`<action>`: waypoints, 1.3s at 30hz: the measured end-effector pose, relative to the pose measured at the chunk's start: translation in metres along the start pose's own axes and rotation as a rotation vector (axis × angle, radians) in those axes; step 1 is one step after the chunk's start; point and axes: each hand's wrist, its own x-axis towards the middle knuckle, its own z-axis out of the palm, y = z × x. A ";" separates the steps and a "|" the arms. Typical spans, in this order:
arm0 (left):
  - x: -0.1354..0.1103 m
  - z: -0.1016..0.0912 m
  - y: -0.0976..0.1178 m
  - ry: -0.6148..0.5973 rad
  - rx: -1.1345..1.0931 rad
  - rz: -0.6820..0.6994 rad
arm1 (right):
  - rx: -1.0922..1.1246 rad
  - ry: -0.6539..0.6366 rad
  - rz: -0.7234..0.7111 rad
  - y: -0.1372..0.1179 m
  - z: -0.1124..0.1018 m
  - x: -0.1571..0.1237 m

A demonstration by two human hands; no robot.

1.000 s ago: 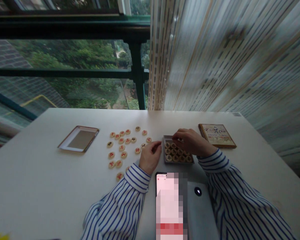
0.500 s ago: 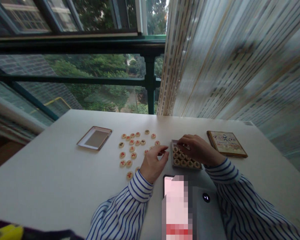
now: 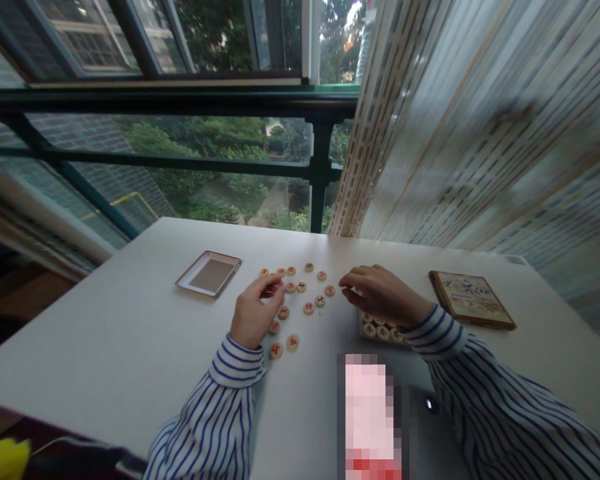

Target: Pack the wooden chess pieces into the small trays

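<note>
Several round wooden Chinese chess pieces [image 3: 309, 308], marked in red or dark characters, lie loose on the white table. My left hand [image 3: 253, 313] is over their left side, fingers curled and thumb drawn in; whatever they may hold is hidden. Close to a red-marked Chinese chess piece [image 3: 330, 291], my right hand [image 3: 385, 293] has bent fingers, the thumb and forefinger slightly apart, with nothing visible between them. Under that hand stands an open box [image 3: 361, 327] with rows of Chinese chess pieces [image 3: 383, 332], partly covered by the palm and wrist.
A shallow box lid [image 3: 186, 285] lies at the left of the table [image 3: 130, 353]. On the right is a flat decorated case [image 3: 475, 300]. A phone with a blurred screen [image 3: 370, 407] and a dark grey device [image 3: 420, 433] lie in front. Window and curtain border the far edge.
My left hand has moved left over the loose pieces, several of which it now hides. My right hand has shifted left from inside the box to its left edge. The view has turned slightly.
</note>
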 end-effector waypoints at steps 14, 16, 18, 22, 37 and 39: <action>0.017 -0.020 -0.068 0.065 0.243 0.028 | -0.047 -0.071 -0.036 -0.030 0.005 0.046; 0.017 -0.018 -0.075 0.024 0.279 0.028 | -0.057 -0.089 -0.051 -0.033 0.010 0.052; 0.017 -0.017 -0.079 -0.010 0.316 0.023 | -0.063 -0.099 -0.068 -0.035 0.015 0.056; 0.019 -0.016 -0.081 -0.041 0.364 0.034 | -0.042 -0.117 -0.084 -0.039 0.023 0.063; 0.019 -0.016 -0.075 0.001 0.399 0.108 | -0.018 -0.137 -0.104 -0.043 0.027 0.064; 0.019 -0.017 -0.074 0.045 0.385 0.149 | -0.017 -0.138 -0.100 -0.043 0.026 0.063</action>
